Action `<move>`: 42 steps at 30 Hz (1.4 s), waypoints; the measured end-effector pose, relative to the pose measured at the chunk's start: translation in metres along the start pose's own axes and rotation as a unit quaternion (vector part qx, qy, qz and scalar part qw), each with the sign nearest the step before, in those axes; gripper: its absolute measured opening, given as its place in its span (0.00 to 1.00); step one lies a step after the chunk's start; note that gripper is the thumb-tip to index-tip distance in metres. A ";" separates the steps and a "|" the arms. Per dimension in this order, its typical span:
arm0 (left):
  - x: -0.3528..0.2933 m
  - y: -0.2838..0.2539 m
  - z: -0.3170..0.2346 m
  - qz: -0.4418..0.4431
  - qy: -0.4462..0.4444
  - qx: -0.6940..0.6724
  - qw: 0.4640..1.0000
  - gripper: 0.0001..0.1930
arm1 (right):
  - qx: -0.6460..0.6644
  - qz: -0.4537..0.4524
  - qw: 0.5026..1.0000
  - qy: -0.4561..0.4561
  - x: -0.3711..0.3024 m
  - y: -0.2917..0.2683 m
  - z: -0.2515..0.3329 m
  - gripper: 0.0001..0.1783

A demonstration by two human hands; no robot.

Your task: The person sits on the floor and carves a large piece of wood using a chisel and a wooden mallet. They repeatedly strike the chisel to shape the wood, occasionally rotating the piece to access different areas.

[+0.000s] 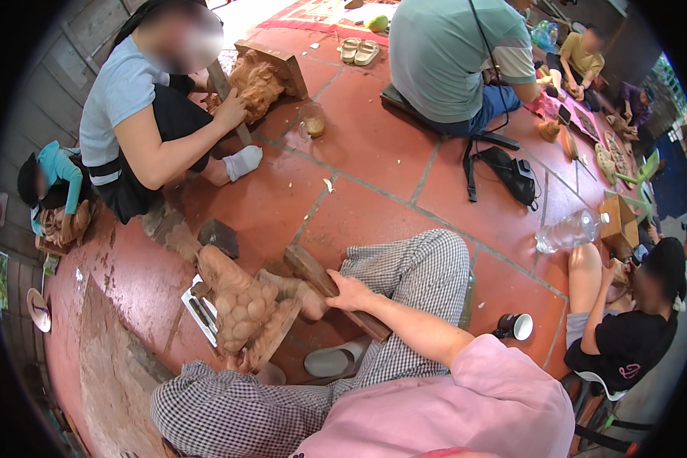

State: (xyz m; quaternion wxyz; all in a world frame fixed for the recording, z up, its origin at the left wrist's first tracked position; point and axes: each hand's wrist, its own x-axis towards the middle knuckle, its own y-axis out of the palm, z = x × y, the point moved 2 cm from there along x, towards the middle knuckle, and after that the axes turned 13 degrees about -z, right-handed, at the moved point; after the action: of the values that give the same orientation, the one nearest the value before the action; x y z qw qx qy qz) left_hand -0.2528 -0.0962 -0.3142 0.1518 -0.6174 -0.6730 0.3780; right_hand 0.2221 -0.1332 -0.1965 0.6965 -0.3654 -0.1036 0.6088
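My right hand point(349, 292) is closed over the middle of a long, dark brown wooden bar point(311, 267), which slants across in front of my bent right leg. To the left of it stands a brown carved piece point(240, 305) with rounded lumps on its face, tilted against a flat base point(276, 336). A little skin shows under the carving's lower edge, possibly my left hand point(238, 360); its fingers are mostly hidden. Just left of the carving, a white tray point(191, 307) holds several slim dark tools point(204, 309).
A dark block point(218, 238) sits beyond the carving. Near my legs are a grey slipper point(332, 360), a black-and-white mug point(514, 327) and a large clear bottle point(571, 231). Across the tiles, a person point(130, 107) holds another carving point(253, 84). More people sit around.
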 end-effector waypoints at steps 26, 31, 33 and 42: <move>0.013 -0.001 -0.001 0.015 0.008 0.006 1.000 0.25 | -0.019 0.005 1.000 0.003 -0.009 0.002 0.009 0.50; 0.016 0.002 -0.001 0.021 0.011 0.012 1.000 0.25 | -0.016 0.009 1.000 0.006 -0.011 -0.003 0.013 0.49; 0.017 0.002 -0.001 0.022 0.011 0.013 1.000 0.25 | -0.014 0.008 1.000 0.006 -0.012 -0.004 0.014 0.50; 0.014 0.000 0.003 0.026 0.007 0.020 0.999 0.26 | -0.007 0.005 1.000 0.008 -0.009 0.004 0.005 0.52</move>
State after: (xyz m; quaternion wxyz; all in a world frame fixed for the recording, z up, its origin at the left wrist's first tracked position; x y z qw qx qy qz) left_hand -0.2573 -0.0842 -0.3194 0.1585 -0.6345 -0.6478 0.3908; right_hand 0.2141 -0.1399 -0.1930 0.6921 -0.3756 -0.1003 0.6082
